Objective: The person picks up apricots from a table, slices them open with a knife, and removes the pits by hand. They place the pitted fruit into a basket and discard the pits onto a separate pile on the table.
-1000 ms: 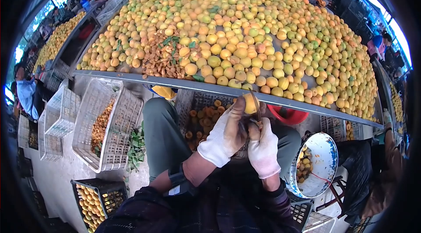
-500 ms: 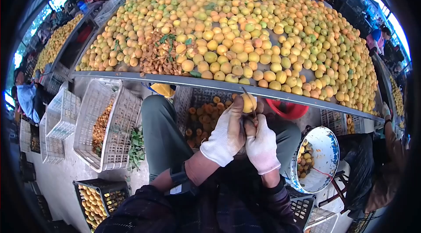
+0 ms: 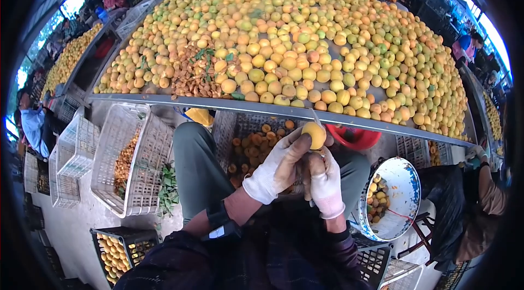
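Note:
My left hand (image 3: pixel 277 169), in a white knit glove with a soiled thumb, is closed around a yellow apricot (image 3: pixel 315 136). Close beside it, my gloved right hand (image 3: pixel 326 183) is closed on a small knife (image 3: pixel 315 116). Only the thin blade's tip shows above the apricot; my fingers and the fruit hide the handle. Both hands are between my knees, just below the table edge. Under them stands a crate (image 3: pixel 222 136) with halved apricots (image 3: pixel 256 148) inside.
A metal-edged table (image 3: pixel 262 107) heaped with apricots (image 3: pixel 338 55) spans the front, with a brown pile (image 3: pixel 194 71) near its edge. A red basin (image 3: pixel 357 138) and white bucket (image 3: pixel 401 181) are at right. Plastic crates (image 3: pixel 155 164) stand left. Other people sit around.
Both hands have dropped slightly, and the apricot has turned in my grip. The knife, earlier across the fruit's near side, now shows only above it.

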Tool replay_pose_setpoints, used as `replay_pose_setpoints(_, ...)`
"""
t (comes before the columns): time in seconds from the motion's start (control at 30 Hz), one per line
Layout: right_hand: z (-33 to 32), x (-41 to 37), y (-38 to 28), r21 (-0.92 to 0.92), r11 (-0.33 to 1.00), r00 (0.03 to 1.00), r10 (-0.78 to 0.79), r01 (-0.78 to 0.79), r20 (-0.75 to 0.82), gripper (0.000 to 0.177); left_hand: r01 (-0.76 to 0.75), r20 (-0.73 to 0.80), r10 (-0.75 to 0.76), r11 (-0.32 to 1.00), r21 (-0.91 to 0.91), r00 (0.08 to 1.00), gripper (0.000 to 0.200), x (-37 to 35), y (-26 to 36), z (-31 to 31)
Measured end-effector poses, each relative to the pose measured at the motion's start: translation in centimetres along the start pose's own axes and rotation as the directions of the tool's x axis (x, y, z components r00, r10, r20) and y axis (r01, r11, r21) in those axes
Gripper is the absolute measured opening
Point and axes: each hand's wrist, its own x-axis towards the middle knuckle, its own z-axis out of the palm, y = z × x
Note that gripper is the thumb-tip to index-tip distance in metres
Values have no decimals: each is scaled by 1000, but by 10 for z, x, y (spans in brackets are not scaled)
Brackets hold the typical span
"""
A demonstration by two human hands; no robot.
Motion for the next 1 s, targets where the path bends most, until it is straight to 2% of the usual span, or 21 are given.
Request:
replay_pose_setpoints(0.07,-1,-2,2,-58,998,999,-20,18,-25,54,-16,36,17,999,-38,999,52,-1,2,1)
replay_pose_setpoints(0.1,-6,-3,3,-58,998,1000,-17,16,-23,54,-40,40,39,999,27,998,55,-2,9,4)
replay_pose_setpoints(0.13,-17,-2,3,-112,992,997,-50,56,60,49,-76,101,58,981,176,993,46,0,17,-2)
replay_pose_setpoints(0.17,-26,-2,4,-162,982,986,-75,99,146,44,-71,181,-5,909,411,983,44,3,35,-11)
replay_pose_setpoints(0.23,-39,3,7,-255,961,978,-58,109,198,45,-115,227,-100,630,768,969,33,9,61,-7)
replay_pose_setpoints(0.27,-42,5,8,-345,929,969,-49,133,241,46,-114,223,-97,631,768,970,33,7,59,-5)
replay_pose_setpoints(0.33,-37,6,4,-278,956,971,-28,96,239,43,-36,151,-102,701,712,983,30,7,53,1)
replay_pose_setpoints(0.37,-29,6,1,-179,983,984,-1,33,176,53,-21,66,-35,713,701,997,29,5,44,5)
replay_pose_setpoints(0.4,-24,6,-1,-73,997,993,34,-25,116,63,-102,77,69,788,607,995,32,5,26,-6)
replay_pose_setpoints(0.47,-19,5,8,-20,1000,993,25,-22,114,60,-108,-86,121,984,145,989,40,-2,-9,-3)
replay_pose_setpoints(0.53,-16,3,9,1,999,995,47,-48,88,59,-86,-111,100,988,126,989,44,-2,-4,-2)
replay_pose_setpoints(0.6,-25,5,8,-67,998,995,-7,14,101,57,-5,-40,18,955,295,999,41,-5,18,-5)
replay_pose_setpoints(0.63,-33,7,7,-203,978,985,-9,43,169,49,28,-17,-23,896,444,1000,38,-3,32,-9)
replay_pose_setpoints(0.67,-39,9,5,-334,939,971,0,82,238,41,63,-12,-69,803,593,998,42,-2,46,-10)
replay_pose_setpoints(0.73,-40,13,-11,-395,916,961,43,72,274,40,38,60,-150,575,817,987,43,1,67,-14)
replay_pose_setpoints(0.8,-44,16,-18,-547,834,930,135,80,341,39,56,39,-145,594,802,989,45,-4,61,-24)
replay_pose_setpoints(0.87,-50,21,-7,-482,876,905,201,4,374,39,60,37,-147,607,793,988,46,-4,55,-26)
replay_pose_setpoints(0.9,-46,21,-9,-66,994,950,106,-90,292,41,127,-36,-130,807,576,991,47,-6,47,-23)
replay_pose_setpoints(0.93,-41,21,-14,366,923,982,59,-121,177,43,163,-115,-134,940,301,984,47,-9,39,-21)
replay_pose_setpoints(0.97,-31,26,-19,433,901,999,34,-38,16,48,161,-81,-150,975,151,985,42,-10,34,-21)
replay_pose_setpoints(1.0,-31,36,-9,589,804,994,-112,84,11,50,166,-82,-155,975,150,985,42,-10,29,-23)
